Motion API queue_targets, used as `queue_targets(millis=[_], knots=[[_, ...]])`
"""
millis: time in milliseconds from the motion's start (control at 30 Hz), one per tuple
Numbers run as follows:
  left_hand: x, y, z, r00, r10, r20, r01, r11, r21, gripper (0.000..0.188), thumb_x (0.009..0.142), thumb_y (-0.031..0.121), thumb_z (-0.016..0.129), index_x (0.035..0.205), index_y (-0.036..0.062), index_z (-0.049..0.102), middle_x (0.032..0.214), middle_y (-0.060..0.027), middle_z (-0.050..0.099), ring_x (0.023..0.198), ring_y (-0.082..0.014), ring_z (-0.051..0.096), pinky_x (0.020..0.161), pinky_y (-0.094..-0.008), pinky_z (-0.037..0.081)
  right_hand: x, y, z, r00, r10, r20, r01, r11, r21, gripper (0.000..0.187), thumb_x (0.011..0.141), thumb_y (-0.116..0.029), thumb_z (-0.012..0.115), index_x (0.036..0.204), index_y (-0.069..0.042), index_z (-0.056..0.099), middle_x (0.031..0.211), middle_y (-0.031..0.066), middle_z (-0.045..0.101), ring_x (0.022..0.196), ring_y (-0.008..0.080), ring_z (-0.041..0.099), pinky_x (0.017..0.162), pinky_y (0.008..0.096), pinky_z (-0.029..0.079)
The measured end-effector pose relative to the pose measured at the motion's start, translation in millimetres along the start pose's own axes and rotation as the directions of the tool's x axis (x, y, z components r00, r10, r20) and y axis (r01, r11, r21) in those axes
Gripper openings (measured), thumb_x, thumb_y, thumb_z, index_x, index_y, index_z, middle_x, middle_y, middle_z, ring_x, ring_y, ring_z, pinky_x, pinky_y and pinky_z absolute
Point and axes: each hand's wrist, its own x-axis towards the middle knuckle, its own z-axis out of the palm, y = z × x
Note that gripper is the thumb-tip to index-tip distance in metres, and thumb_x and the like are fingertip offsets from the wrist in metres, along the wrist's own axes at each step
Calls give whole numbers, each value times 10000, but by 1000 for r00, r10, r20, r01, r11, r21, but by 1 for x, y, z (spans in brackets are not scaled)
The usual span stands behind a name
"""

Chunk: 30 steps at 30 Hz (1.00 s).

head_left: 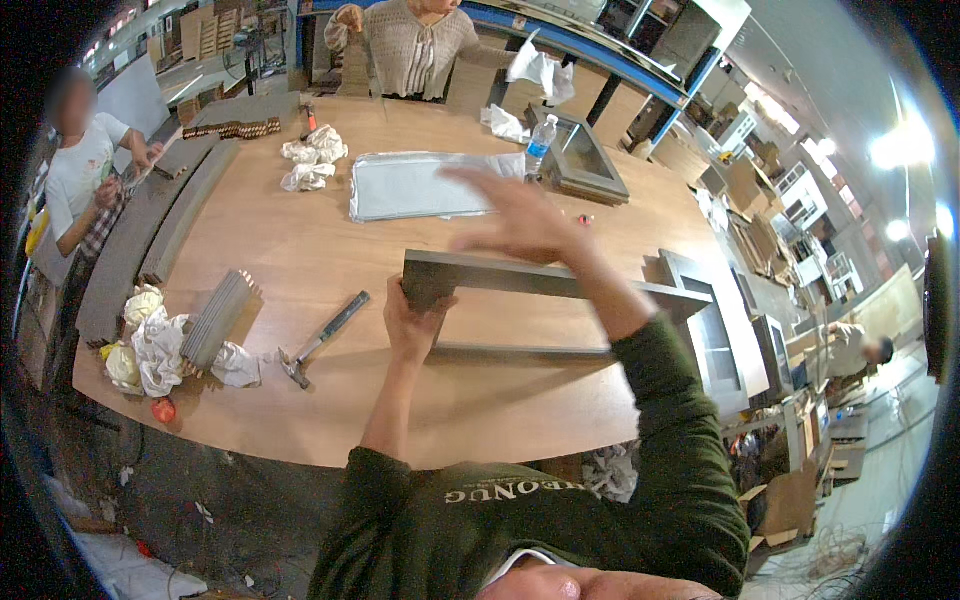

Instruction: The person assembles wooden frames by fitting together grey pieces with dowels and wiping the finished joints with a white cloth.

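A dark grey rectangular frame point(510, 277) stands tilted on the table in front of me. My left hand point(412, 320) is wrapped round its left corner piece. Above the frame's upper rail is my right hand point(530, 220), blurred by motion, its fingers stretched out and holding nothing I can see. A hammer point(330, 334) with a dark handle lies on the table left of my left hand. Behind the frame rests a flat panel point(415, 187) in whitish wrapping.
Grey strips point(218, 320) lie by crumpled paper point(160, 350) at the left; longer strips point(130, 230) line the left edge. A water bottle point(541, 142) stands beside a glazed frame point(585, 160). More frames point(712, 335) lie right. One person point(415, 45) stands across the table, another point(85, 165) left.
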Motion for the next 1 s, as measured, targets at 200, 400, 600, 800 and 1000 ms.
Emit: queue_targets(millis=[200, 400, 600, 800, 1000], knots=[[-12, -16, 3, 991, 18, 130, -42, 982, 184, 505, 649, 106, 778, 1020, 20, 447, 871, -102, 608, 796, -176, 576, 681, -282, 477, -77, 43, -14, 969, 190, -159, -230, 927, -297, 887, 622, -600, 678, 1313, -131, 380, 1326, 157, 395, 1229, 318, 380, 1016, 431, 316], [-27, -23, -34, 981, 16, 194, -35, 995, 91, 629, 709, 169, 736, 1204, 13, 380, 1041, -112, 531, 923, -237, 517, 872, -345, 420, -87, 24, 26, 930, 278, 242, -176, 912, -370, 600, 652, -421, 729, 1152, -180, 501, 866, 104, 641, 842, 315, 607, 767, 430, 471], [-30, -26, -32, 963, 214, 162, -253, 924, 286, 860, 707, 315, 743, 1341, 13, 246, 1299, -165, 361, 1191, -311, 363, 1002, -432, 292, -129, 12, 4, 966, 236, 107, -208, 952, -226, 308, 722, -278, 644, 991, -163, 549, 776, 122, 614, 754, 326, 609, 630, 438, 479], [-2, 0, -20, 965, 207, 158, -220, 973, 67, 1005, 718, 402, 718, 1397, 42, 71, 1417, -177, 202, 1290, -325, 250, 1026, -492, 222, -203, -11, -112, 645, 168, -746, -227, 974, 22, 445, 651, -217, 786, 999, -57, 560, 747, 62, 636, 632, 181, 627, 555, 285, 502], [46, 162, 84, 888, 377, 263, -406, 911, 67, 363, 746, 221, 728, 990, 19, 552, 885, -61, 600, 770, -149, 537, 724, -291, 449, -272, 57, -98, 134, 308, -942, 560, 761, 328, 274, 794, -162, 636, 986, -34, 487, 679, 101, 598, 554, 198, 596, 547, 352, 524]])
